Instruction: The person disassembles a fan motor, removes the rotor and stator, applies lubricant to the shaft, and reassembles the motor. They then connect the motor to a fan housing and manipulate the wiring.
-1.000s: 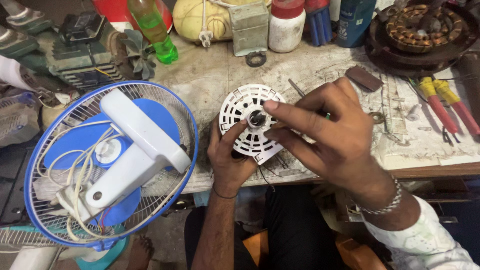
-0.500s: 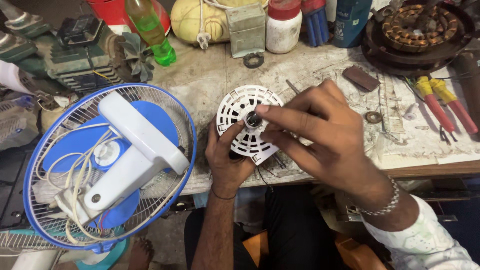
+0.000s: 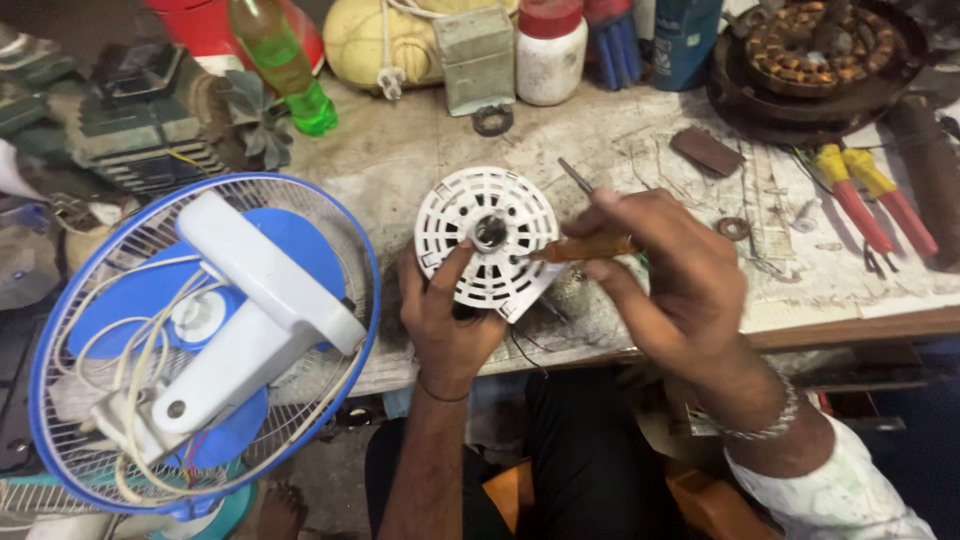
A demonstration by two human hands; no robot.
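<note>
Left hand comes up from below the desk edge and grasps a round white slotted cover, thumb laid across its face, fingers hidden behind it. The cover is held tilted toward the camera, just above the near edge of the desk, with a dark hole at its centre. Thin dark wires hang from under it

Right hand is clenched around a screwdriver with an amber handle; the handle lies roughly level and points at the cover's right rim, touching or nearly touching it. A thin metal shaft shows above the knuckles, angled up and left. A metal bracelet sits on the right wrist, above a pale sleeve

Left of the hands: a table fan lying face down, blue-rimmed wire guard, blue blades, white motor housing and white cord coiled on top. Its guard overlaps the left edge of the desk

Back of the desk, left to right: a green plastic bottle lying tilted, a yellow rounded object with a white plug resting on it, a grey-green metal box, a white jar with a red lid. A small dark ring lies just in front of the box

Right side: a round motor with copper windings in a dark dish, a brown flat piece, a small washer, and pliers with yellow-and-red handles, well apart from the hands
</note>
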